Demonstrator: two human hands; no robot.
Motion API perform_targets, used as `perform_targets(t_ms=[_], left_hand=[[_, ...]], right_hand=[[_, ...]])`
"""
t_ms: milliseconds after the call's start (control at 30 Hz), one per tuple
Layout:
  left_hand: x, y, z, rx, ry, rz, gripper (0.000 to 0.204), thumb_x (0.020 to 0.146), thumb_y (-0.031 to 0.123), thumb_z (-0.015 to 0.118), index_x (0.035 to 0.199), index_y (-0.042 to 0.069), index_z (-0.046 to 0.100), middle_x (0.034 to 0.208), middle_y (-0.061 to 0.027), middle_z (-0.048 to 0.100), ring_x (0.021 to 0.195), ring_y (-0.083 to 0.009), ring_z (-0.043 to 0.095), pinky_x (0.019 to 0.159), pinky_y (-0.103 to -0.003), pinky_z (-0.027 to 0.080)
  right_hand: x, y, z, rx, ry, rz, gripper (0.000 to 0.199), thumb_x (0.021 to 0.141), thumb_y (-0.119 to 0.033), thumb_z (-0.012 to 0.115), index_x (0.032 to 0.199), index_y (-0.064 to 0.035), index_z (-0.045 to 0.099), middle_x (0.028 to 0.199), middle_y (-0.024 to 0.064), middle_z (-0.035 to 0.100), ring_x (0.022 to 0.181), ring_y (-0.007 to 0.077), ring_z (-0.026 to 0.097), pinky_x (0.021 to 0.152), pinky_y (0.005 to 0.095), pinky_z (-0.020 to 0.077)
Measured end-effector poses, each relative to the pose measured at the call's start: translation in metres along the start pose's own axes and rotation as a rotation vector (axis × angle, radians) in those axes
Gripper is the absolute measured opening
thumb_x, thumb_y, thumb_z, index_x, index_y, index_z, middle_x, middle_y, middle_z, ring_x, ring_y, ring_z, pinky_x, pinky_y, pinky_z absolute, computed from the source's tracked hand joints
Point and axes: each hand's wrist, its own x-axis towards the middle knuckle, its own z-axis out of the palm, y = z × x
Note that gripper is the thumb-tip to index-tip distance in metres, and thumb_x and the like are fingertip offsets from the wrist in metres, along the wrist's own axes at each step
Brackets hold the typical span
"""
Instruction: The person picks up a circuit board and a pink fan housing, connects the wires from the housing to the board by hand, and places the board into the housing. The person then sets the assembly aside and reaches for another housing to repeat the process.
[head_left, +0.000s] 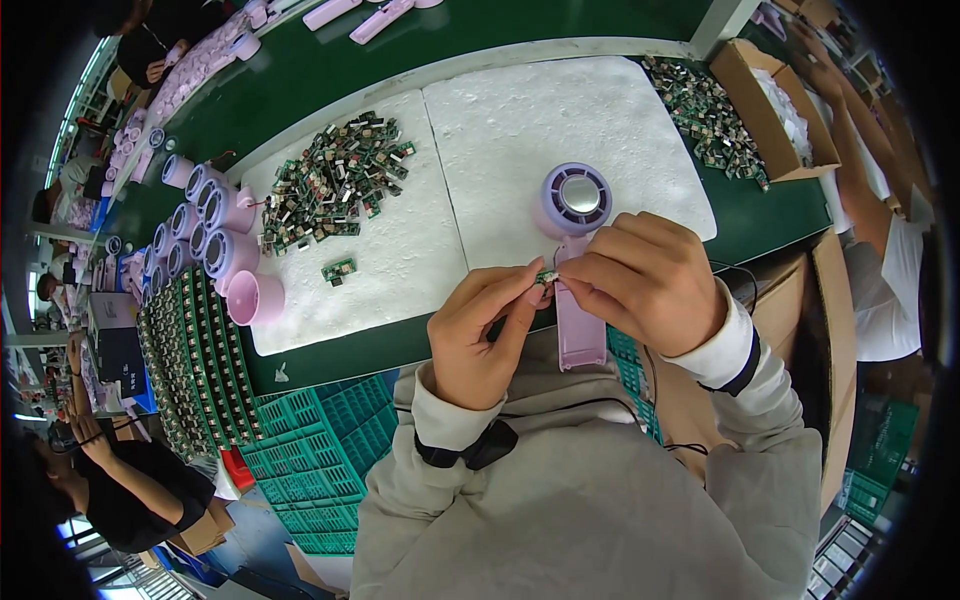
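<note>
My right hand (645, 280) grips the handle of a lilac hand-held fan housing (574, 203), its round head lying on the white foam pad (560, 120). My left hand (482, 335) pinches a small green circuit board (546, 277) against the top of the fan's open handle (580, 335). Both hands meet just above the front edge of the table.
A heap of small circuit boards (330, 180) and one loose board (338, 270) lie on the left foam pad. Lilac fan heads (215, 235) line the left side. A second heap of boards (710, 115) and a cardboard box (770, 110) sit right. Green crates (320, 460) stand below. Other people work around.
</note>
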Motion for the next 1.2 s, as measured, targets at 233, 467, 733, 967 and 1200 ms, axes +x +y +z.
perform_targets(t_ms=[233,467,733,967,1200], left_hand=[[-0.002,0.002,-0.001,0.096,0.020,0.009,0.030,0.094,-0.008,0.068,0.123,0.000,0.073,0.104,-0.0140,0.071,0.089,-0.0197,0.074,0.079,-0.028,0.059],[-0.003,-0.001,-0.003,0.087,0.009,0.017,0.030,0.094,-0.008,0.068,0.123,0.000,0.073,0.104,-0.0137,0.071,0.089,-0.0208,0.074,0.078,-0.028,0.059],[-0.014,0.000,0.012,0.381,0.130,0.168,0.038,0.091,-0.013,0.069,0.127,-0.001,0.072,0.114,-0.0159,0.067,0.097,-0.0233,0.072,0.080,-0.030,0.059],[-0.016,-0.006,0.022,0.474,0.164,0.282,0.044,0.087,-0.017,0.069,0.129,-0.004,0.069,0.117,-0.0194,0.065,0.099,-0.0270,0.071,0.082,-0.033,0.060],[-0.008,-0.006,0.013,0.449,0.140,0.265,0.041,0.088,-0.012,0.070,0.127,-0.001,0.071,0.123,-0.0177,0.063,0.102,-0.0282,0.070,0.085,-0.035,0.058]], right_hand=[[-0.002,-0.003,0.003,0.019,0.002,0.021,0.022,0.070,-0.006,0.082,0.090,-0.0046,0.073,0.080,0.0037,0.061,0.068,0.0229,0.058,0.058,0.0355,0.0483],[-0.005,-0.006,0.008,0.002,0.018,0.026,0.023,0.069,-0.003,0.082,0.091,-0.0044,0.074,0.079,0.0040,0.061,0.066,0.0224,0.057,0.058,0.0347,0.0482],[-0.009,-0.033,0.026,0.376,0.147,0.448,0.018,0.077,0.005,0.079,0.093,-0.0007,0.075,0.071,0.0039,0.056,0.059,0.0146,0.052,0.054,0.0285,0.0425],[-0.016,-0.034,0.029,0.472,0.185,0.547,0.013,0.082,0.004,0.078,0.094,0.0015,0.074,0.072,0.0051,0.057,0.056,0.0132,0.052,0.051,0.0271,0.0423],[-0.007,-0.029,0.030,0.424,0.123,0.591,0.019,0.078,0.005,0.081,0.097,0.0004,0.076,0.073,0.0044,0.058,0.062,0.0132,0.054,0.057,0.0267,0.0440]])
